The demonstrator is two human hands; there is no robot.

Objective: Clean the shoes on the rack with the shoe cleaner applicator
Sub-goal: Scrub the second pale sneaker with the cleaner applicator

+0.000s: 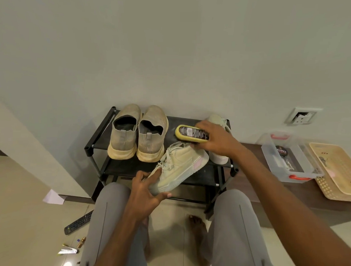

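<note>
Left hand [148, 188] grips the pale cream lace-up sneaker [179, 168] by its toe at the black metal rack's [94, 142] front edge, right hand [216, 140] clasps the yellow sponge shoe-cleaner applicator [190, 133] above its heel: steady, overlapping strokes would serve best.

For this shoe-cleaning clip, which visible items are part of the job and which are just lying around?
Part of the job:
- shoe cleaner applicator, gripped by the right hand
- pale sneaker, held by the left hand
- beige slip-on pair
- second pale sneaker
- black rack

Lying about:
- remote control on the floor
- clear plastic box
- woven tray
- folded paper
</note>
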